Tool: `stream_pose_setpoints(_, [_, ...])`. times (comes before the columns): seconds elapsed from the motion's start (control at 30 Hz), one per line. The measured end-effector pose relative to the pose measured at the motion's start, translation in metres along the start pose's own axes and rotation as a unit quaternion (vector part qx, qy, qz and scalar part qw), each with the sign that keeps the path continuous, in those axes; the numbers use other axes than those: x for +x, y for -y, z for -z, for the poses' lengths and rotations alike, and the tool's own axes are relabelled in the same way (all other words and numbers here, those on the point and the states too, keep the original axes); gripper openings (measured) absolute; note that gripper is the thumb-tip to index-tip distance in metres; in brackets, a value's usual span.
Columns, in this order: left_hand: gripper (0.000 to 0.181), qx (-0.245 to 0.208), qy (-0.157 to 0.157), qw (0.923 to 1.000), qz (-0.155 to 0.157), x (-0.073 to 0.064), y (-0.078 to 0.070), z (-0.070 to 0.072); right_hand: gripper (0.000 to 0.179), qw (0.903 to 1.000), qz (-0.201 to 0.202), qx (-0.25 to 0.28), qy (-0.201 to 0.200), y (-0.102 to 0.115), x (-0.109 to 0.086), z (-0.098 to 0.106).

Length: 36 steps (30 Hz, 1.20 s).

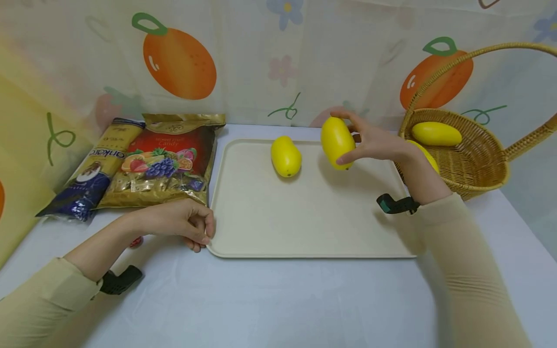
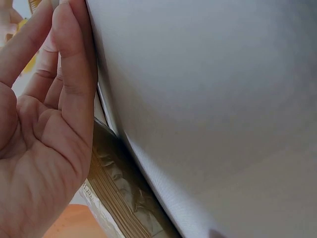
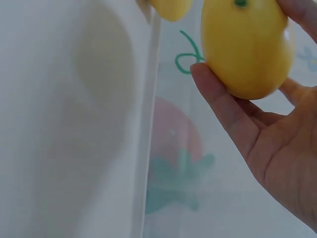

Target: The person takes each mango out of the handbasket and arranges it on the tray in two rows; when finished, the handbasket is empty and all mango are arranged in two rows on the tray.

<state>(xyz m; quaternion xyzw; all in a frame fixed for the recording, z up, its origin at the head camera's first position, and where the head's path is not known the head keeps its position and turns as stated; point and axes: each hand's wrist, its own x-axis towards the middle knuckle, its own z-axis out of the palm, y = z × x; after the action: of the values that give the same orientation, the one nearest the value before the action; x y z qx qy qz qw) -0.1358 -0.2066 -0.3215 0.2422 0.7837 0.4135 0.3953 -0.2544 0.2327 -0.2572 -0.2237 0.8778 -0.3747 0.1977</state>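
In the head view my right hand point(image 1: 370, 137) holds a yellow oval, mango-like fruit point(image 1: 337, 142) above the far right part of a beige tray point(image 1: 313, 222). Thumb and fingers grip its sides, and the right wrist view shows a small green stem nub on this held fruit point(image 3: 247, 47). A second yellow fruit point(image 1: 285, 156) lies on the tray to the left. At the tray's near left corner, my left hand point(image 1: 187, 224) pinches the edge between thumb and curled fingers.
A wicker basket point(image 1: 478, 181) with a tall handle stands right of the tray, holding yellow fruit point(image 1: 436, 134). Left of the tray lie a red and gold candy bag point(image 1: 167, 159) and a blue and gold packet point(image 1: 97, 164). A small red item point(image 1: 136, 242) sits by the left wrist.
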Motion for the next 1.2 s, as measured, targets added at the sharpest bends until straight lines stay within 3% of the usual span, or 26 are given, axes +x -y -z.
stream_pose_setpoints(0.47, [0.020, 0.005, 0.001, 1.0000, -0.001, -0.001, 0.000, 0.001, 0.097, 0.9999, -0.001, 0.007, -0.011, -0.011, 0.029, -0.021])
stream_pose_setpoints(0.87, [0.019, 0.005, 0.002, 1.0000, 0.000, 0.000, 0.001, 0.001, 0.099, 0.9989, -0.041, 0.022, -0.003, -0.016, 0.042, -0.030])
stream_pose_setpoints(1.2, [0.020, 0.009, 0.003, 1.0000, 0.002, 0.000, 0.000, 0.001, 0.102, 0.9970, -0.075, 0.006, 0.020, -0.014, 0.048, -0.036])
